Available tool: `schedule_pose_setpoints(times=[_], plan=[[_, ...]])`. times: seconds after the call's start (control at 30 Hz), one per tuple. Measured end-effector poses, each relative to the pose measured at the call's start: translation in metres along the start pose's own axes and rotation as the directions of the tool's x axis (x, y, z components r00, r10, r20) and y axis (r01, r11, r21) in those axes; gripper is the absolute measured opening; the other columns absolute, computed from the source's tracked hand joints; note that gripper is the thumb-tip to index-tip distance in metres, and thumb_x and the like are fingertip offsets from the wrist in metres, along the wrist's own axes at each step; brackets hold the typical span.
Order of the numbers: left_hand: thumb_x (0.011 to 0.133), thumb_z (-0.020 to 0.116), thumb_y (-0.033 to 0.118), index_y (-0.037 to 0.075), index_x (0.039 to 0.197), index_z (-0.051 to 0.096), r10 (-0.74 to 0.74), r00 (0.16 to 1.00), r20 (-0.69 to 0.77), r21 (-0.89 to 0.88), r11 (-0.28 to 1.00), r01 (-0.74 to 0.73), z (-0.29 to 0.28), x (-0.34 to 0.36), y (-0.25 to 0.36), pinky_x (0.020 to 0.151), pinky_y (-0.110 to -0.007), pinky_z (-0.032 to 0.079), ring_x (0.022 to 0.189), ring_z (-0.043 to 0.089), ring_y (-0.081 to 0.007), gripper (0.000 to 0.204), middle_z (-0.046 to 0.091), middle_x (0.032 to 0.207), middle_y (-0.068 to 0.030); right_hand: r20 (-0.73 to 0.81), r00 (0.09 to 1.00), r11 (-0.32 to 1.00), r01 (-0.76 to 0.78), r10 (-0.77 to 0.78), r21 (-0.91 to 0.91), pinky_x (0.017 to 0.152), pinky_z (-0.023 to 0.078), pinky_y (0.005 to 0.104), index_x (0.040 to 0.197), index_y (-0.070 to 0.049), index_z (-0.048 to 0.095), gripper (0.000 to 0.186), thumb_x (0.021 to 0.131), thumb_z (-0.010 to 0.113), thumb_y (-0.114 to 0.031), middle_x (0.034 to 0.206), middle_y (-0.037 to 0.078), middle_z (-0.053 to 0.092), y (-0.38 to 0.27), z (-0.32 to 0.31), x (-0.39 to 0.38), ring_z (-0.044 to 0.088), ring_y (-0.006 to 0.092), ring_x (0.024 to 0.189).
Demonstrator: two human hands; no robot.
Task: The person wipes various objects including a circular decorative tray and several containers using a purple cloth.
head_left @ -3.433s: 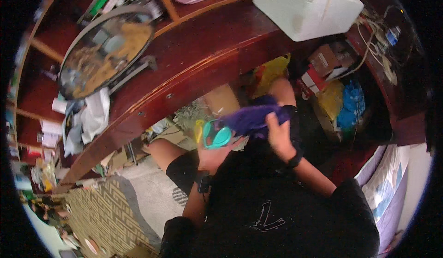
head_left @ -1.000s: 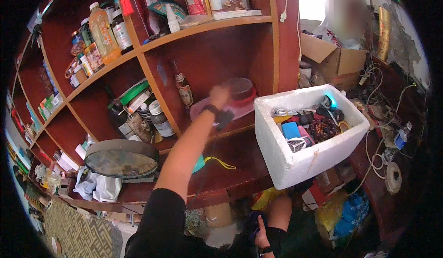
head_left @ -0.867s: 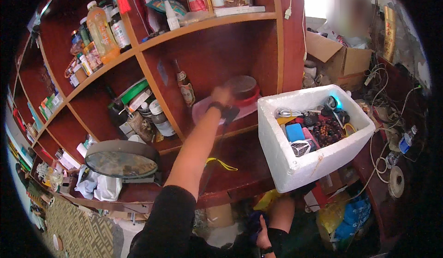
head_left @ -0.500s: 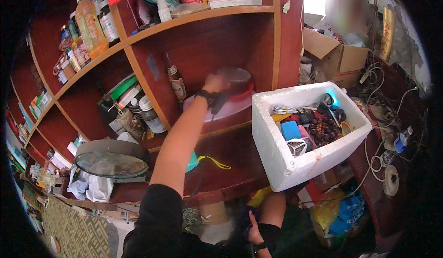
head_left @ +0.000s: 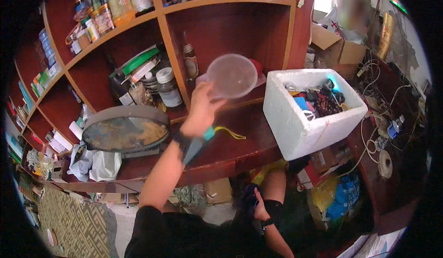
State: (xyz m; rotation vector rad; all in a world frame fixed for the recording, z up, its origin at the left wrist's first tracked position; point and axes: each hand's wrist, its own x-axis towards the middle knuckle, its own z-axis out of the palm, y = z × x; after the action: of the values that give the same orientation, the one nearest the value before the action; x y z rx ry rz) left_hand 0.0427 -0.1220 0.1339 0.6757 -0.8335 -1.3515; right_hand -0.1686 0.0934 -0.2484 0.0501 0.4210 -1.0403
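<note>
My left hand [head_left: 201, 108] grips the near-left edge of a clear round plastic container [head_left: 232, 76], tilted and slightly blurred, just in front of the middle compartment. A red item [head_left: 260, 67] and a pink tray [head_left: 261, 81] are partly hidden behind it. Below my left wrist, a teal object [head_left: 207, 134] with a yellow strap [head_left: 233, 133] lies on the dark red desk [head_left: 240, 152]. My right hand [head_left: 260, 208] is closed on a dark purple cloth [head_left: 249, 198] low by my leg.
A white foam box [head_left: 295, 133] of small items stands at the right, beside tangled cables [head_left: 369, 119]. A round mirror [head_left: 124, 131] and white bags [head_left: 104, 166] are at the left. Shelves hold bottles and jars [head_left: 168, 89]. An open carton [head_left: 346, 53] sits at the back right.
My left hand has drawn back toward me from inside the compartment, bringing the clear round container out and tilting it. Earlier the purple cloth was higher, and the teal object was in my left hand.
</note>
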Motion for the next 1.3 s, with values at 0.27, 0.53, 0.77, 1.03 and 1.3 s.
schedule_pose_setpoints(times=[0.27,0.53,0.77,1.03,1.3], plan=[[0.103,0.056,0.018,0.011,0.091,0.053,0.278,0.958,-0.074,0.192,0.946,-0.260,-0.075,-0.160,-0.023,0.107,-0.037,0.042,0.117,0.056,-0.0164,0.014,0.063,0.122,-0.0018,-0.225,0.967,0.964,0.055,-0.116,-0.260,0.086,0.055,0.0375,0.119,-0.014,0.067,0.046,0.098,0.063,-0.055,0.104,0.002,0.070,0.022,0.074,-0.082,0.067,0.0225,0.094],[0.103,0.055,0.018,0.003,0.099,0.064,0.374,0.901,-0.218,0.254,0.914,-0.318,-0.135,-0.188,-0.023,0.104,-0.031,0.040,0.113,0.056,-0.0153,0.017,0.064,0.120,-0.0031,-0.223,0.888,0.764,0.192,-0.403,-0.616,0.084,0.056,0.0370,0.121,-0.009,0.062,0.042,0.097,0.068,-0.043,0.106,0.009,0.068,0.026,0.168,-0.126,0.067,0.0204,0.096],[0.101,0.058,0.013,0.001,0.108,0.060,0.488,0.852,-0.191,0.446,0.816,-0.368,-0.179,-0.180,-0.004,0.097,-0.033,0.046,0.112,0.056,-0.0179,0.015,0.061,0.123,-0.0082,0.630,0.525,-0.262,0.611,-0.572,-0.747,0.092,0.053,0.0387,0.118,-0.004,0.060,0.036,0.087,0.076,-0.014,0.118,0.011,0.059,0.044,0.312,-0.089,0.063,0.0265,0.106],[0.083,0.083,0.032,0.003,0.158,0.029,0.392,0.891,0.227,0.489,0.746,-0.453,-0.171,-0.191,0.003,0.121,-0.043,0.031,0.145,0.040,-0.0282,0.097,0.044,0.152,-0.0160,0.802,0.596,-0.826,0.473,0.046,-0.305,0.083,0.055,0.0443,0.115,-0.007,0.064,0.044,0.076,0.083,-0.016,0.114,0.015,0.061,0.043,0.400,-0.013,0.065,0.0402,0.098],[0.066,0.094,0.034,0.000,0.155,0.034,0.343,0.892,0.294,0.559,0.695,-0.452,-0.170,-0.182,0.008,0.115,-0.044,0.040,0.137,0.051,-0.0325,0.113,0.051,0.148,-0.0212,0.742,0.645,-0.857,0.473,0.181,-0.202,0.081,0.056,0.0443,0.116,-0.008,0.066,0.052,0.068,0.084,-0.013,0.108,0.014,0.064,0.021,0.398,-0.010,0.066,0.0385,0.096]])
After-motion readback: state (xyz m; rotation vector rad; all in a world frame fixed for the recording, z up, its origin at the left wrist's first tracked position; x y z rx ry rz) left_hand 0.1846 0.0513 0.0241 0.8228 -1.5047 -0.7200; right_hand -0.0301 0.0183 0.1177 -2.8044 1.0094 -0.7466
